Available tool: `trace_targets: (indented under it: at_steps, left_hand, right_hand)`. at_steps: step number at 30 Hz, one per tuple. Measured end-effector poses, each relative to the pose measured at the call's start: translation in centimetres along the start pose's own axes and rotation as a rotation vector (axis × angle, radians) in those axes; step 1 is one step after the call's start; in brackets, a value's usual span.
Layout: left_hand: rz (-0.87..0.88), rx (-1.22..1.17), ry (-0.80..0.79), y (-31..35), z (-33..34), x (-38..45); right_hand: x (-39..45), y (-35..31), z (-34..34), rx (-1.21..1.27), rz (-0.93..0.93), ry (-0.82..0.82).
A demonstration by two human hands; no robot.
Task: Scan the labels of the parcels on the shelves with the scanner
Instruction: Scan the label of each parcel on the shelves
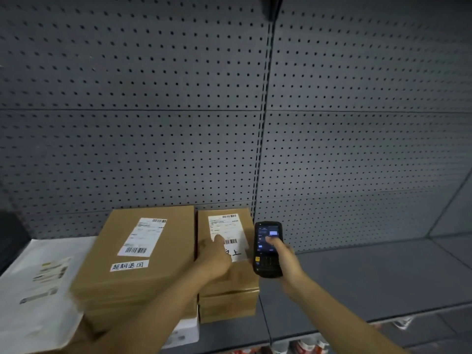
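grey pegboard wall [153,98], grey shelf [357,277], dim light

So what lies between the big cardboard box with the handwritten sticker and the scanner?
In the head view, the narrower cardboard parcel lies between the big box and scanner, with the left hand resting on its label.

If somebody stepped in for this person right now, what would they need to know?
Left hand: flat on the label of the small box, fingers straight.
Right hand: grips the scanner, thumb on its screen, beside that box.
Parcels: large box and white bag lie to the left on the shelf.
Done: cannot tell which are scanned.
Left: probably the small box's label, then check the others.
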State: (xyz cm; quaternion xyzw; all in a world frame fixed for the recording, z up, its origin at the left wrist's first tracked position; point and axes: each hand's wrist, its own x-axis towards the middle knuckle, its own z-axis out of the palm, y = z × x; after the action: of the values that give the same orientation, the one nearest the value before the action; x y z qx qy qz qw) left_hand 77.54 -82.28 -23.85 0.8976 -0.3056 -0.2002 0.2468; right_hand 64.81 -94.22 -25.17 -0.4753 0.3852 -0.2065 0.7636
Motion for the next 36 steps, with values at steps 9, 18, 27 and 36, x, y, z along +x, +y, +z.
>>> trace_targets:
  at_steps: [9, 18, 27, 36]
  left_hand:
    - [-0.346, -0.123, 0.143, 0.1, 1.8, 1.5]
    - [-0.409, -0.096, 0.133, 0.4, 2.9, 0.1]
    - [-0.421, -0.077, 0.167, 0.2, 5.3, -3.3]
    - [-0.370, -0.353, 0.137, -1.1, 7.4, -6.1]
  right_hand:
    - [2.9, 1.0, 0.1, -0.040, 0.066, -0.074]
    - [2.9, 1.4, -2.5, -0.060, 0.056, -0.110]
    - [0.5, 3.0, -6.4, -0.095, 0.046, -0.105]
    - [-3.8, 4.4, -7.9, -0.041, 0.005, -0.053]
